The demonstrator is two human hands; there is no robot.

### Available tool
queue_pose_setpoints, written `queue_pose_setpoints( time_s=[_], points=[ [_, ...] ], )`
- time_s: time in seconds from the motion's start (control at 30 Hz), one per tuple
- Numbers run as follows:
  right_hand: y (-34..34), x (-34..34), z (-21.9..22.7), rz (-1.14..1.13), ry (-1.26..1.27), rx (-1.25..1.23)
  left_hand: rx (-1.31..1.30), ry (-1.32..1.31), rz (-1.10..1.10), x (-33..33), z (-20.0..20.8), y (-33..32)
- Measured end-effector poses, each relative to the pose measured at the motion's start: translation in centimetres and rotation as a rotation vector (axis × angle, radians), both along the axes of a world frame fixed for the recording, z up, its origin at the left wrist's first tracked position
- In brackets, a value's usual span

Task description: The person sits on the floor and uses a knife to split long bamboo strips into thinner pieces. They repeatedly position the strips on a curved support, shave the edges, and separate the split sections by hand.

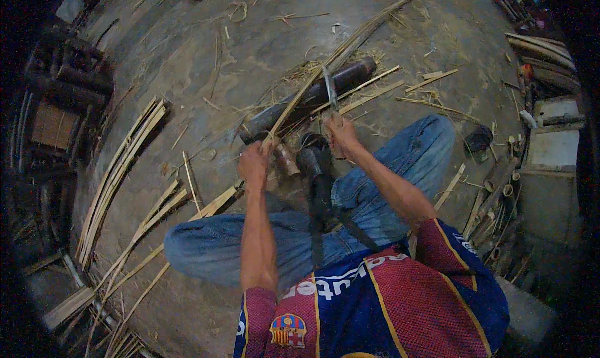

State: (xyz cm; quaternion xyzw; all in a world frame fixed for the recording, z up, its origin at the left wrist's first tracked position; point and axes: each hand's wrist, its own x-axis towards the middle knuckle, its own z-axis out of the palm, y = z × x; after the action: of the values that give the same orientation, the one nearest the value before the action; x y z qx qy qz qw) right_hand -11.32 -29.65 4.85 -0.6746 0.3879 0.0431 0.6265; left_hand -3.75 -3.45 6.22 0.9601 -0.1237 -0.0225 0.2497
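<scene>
My left hand (253,162) is closed around the near end of a long bamboo strip (295,107), which slants away to the far right across a dark, round log (290,111). In my right hand (340,135) is a knife, its pale narrow blade (329,86) pointing away from me over the log. The blade's tip lies close to the strip; whether they touch I cannot tell. Between the hands are a short brown wooden piece (287,162) and a dark object (314,158), whose kind I cannot make out.
My bent legs in jeans (400,155) frame the work on the concrete floor (206,58). Split bamboo strips (122,177) lie in bundles at the left. Thin shavings and loose slats (437,78) surround the log. Bamboo tubes (494,195) lie at the right beside a pale box (556,147).
</scene>
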Motion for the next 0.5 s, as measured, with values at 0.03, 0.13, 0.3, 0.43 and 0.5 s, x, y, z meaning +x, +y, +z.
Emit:
queue_pose_setpoints(
  time_s=[0.03,0.13,0.3,0.43,0.5],
  points=[
    [0.0,0.1,-0.3,-0.087,-0.075,0.070,-0.029,0.078,0.012,0.7,1.2,-0.2],
    [0.7,0.3,0.6,-0.266,-0.209,0.154,-0.069,0.268,0.007,3.0,4.7,0.4],
    [-0.1,-1.3,-1.8,-0.399,-0.201,-0.125,-0.193,0.421,-0.055,4.0,7.8,-1.9],
    [3.6,-1.7,1.1,-0.678,-0.256,0.477,-0.402,0.376,-0.005,4.8,7.6,-1.8],
    [2.3,-2.1,-0.2,-0.643,-0.226,0.381,-0.297,0.265,-0.063,6.6,7.5,-1.9]
  ],
)
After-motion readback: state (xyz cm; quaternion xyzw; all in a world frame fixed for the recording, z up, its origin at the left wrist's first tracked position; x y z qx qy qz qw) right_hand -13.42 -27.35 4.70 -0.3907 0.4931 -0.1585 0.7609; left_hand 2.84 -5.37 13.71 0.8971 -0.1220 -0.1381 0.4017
